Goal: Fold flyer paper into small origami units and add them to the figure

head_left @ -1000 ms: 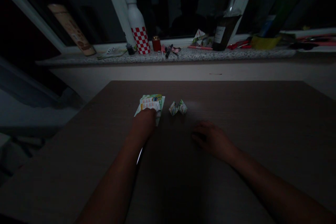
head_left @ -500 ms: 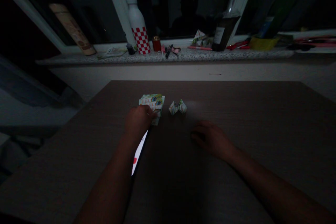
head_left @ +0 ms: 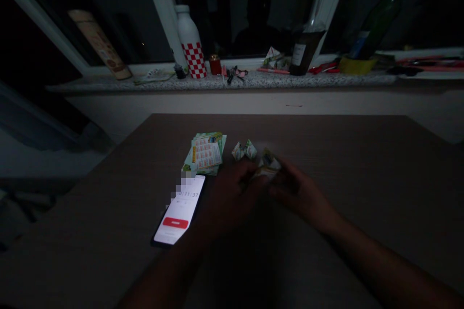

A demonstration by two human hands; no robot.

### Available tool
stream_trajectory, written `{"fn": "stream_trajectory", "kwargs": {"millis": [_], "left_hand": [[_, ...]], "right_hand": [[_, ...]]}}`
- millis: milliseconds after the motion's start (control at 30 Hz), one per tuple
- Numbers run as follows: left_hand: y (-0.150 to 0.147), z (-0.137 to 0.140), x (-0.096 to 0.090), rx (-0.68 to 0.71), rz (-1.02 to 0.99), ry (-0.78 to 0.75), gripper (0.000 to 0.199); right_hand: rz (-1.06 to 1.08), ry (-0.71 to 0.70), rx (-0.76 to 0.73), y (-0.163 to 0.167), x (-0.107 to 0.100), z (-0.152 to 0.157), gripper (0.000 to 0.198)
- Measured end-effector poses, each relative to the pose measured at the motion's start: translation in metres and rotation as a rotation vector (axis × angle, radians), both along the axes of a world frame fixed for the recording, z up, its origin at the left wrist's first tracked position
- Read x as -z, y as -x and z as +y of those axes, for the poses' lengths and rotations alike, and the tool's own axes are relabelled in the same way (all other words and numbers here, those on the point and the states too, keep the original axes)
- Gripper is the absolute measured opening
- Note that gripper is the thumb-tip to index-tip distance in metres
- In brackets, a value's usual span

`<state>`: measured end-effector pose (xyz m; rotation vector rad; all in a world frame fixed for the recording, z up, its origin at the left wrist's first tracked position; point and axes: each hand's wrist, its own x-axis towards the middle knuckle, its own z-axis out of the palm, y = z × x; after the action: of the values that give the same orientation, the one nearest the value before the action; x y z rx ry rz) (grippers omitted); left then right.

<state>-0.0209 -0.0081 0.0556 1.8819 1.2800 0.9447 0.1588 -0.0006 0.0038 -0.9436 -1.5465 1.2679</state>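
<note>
A printed paper slip (head_left: 268, 168) is held above the table between my hands, its print blurred in the dim light. My left hand (head_left: 235, 190) pinches its left side, with the fingers partly in shadow. At the right side, my right hand (head_left: 304, 193) has its fingers and thumb closed around the edge. Just behind the slip stands a small folded paper piece (head_left: 244, 150), shaped like a bow. To the left lies a loose stack of printed paper slips (head_left: 206, 153), green and white with rows of print on the top one.
A lit phone (head_left: 179, 215) showing a timer lies left of my left forearm. On the windowsill (head_left: 145, 84) behind the table stand a red-checked white bottle (head_left: 194, 53), a tan cylinder (head_left: 101, 46), a dark cup (head_left: 304, 53) and a green bottle (head_left: 377, 24).
My left hand has moved right from the stack, bringing a slip to my right hand, which now meets it. The phone and the stack's top slip are uncovered.
</note>
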Motion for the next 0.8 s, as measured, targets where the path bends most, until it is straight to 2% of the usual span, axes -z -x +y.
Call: {"fn": "stream_trajectory", "kwargs": {"millis": [133, 200, 267, 400, 600, 700, 800], "left_hand": [[-0.010, -0.004, 0.015, 0.099, -0.164, 0.173, 0.018], [-0.012, -0.005, 0.021, 0.124, -0.256, 0.248, 0.019], [-0.013, -0.005, 0.026, 0.091, -0.295, 0.269, 0.020], [-0.009, -0.001, 0.035, -0.065, -0.194, 0.201, 0.022], [-0.015, 0.005, 0.055, 0.066, -0.350, 0.430, 0.025], [-0.021, 0.004, 0.061, 0.057, -0.393, 0.519, 0.022], [-0.025, 0.003, 0.065, 0.016, -0.391, 0.542, 0.020]], "right_hand": [[0.149, 0.142, 0.053, -0.002, 0.000, -0.015, 0.043], [0.223, 0.199, 0.090, -0.004, 0.003, -0.020, 0.040], [0.266, 0.227, 0.139, -0.008, 0.006, -0.022, 0.041], [0.293, 0.280, 0.161, -0.016, 0.013, -0.020, 0.050], [0.354, 0.366, 0.073, -0.022, 0.021, -0.019, 0.060], [0.363, 0.381, 0.045, -0.024, 0.023, -0.019, 0.061], [0.351, 0.392, 0.042, -0.025, 0.025, -0.017, 0.061]]}}
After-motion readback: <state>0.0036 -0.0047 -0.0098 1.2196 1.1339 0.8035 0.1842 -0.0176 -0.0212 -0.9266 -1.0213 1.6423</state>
